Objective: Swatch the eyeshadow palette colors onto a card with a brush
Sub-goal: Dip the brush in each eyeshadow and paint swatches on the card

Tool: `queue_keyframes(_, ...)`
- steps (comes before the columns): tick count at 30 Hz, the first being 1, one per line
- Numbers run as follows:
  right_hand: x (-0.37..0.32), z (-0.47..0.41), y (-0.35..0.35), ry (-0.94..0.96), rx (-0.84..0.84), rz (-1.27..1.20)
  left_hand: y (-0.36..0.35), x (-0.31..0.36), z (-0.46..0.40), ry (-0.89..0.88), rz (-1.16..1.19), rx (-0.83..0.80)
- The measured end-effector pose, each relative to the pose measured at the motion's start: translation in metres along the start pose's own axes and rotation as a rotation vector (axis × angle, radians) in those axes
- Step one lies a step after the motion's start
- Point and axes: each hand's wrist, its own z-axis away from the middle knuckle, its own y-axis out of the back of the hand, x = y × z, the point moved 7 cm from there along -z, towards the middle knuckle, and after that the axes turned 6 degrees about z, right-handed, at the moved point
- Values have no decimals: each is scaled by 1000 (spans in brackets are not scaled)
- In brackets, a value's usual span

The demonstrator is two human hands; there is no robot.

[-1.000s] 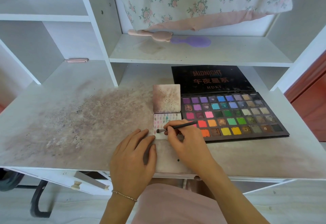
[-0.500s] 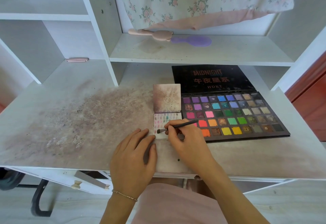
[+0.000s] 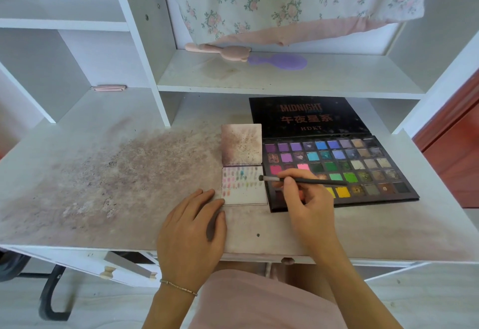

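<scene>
Two hands are in play, and the card (image 3: 245, 186) is our landmark. The right hand (image 3: 308, 199) sits just right of it, thumb and fingers pinching the brush (image 3: 303, 180) partway along its thin dark handle; the bristle tip points left and hovers at the card's right edge, whether touching the paper or just off it I cannot tell. The left hand (image 3: 193, 227) lies flat on the desk (image 3: 90, 173) at the card's lower-left corner, fingers straight and close together, fingertips meeting that corner and pinning it.

For a clean swatch here, my call is to keep that corner pinned so the card cannot skate, lay the bristles down flat, and pull one short stroke into bare paper, clear of its neighbours (smudging adjacent colours looks like the main risk).

Now the card itself: a small white page, lower leaf of a little open booklet, with rows of short pink, teal, green and grey dabs across its upper half and the lower half mostly blank. So plenty of room remains, and by my judgement many shades are left to do. Directly right of the card, touching or nearly so, lies the eyeshadow palette (image 3: 363, 170), open, its pans running purples, blues, greens, yellows and browns.
</scene>
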Motion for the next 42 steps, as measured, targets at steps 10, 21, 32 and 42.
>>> queue_keyframes(10,26,-1,66,-82,108,188,0,1,0,4,-10,3)
queue_keyframes(21,30,1,62,-97,63,221,0,0,1,-9,-7,14)
queue_keyframes(32,28,-1,57,-68,10,286,-2,-2,1,2,-14,-1)
queue_keyframes(42,28,0,59,-77,18,301,-3,-3,1,7,-22,-9)
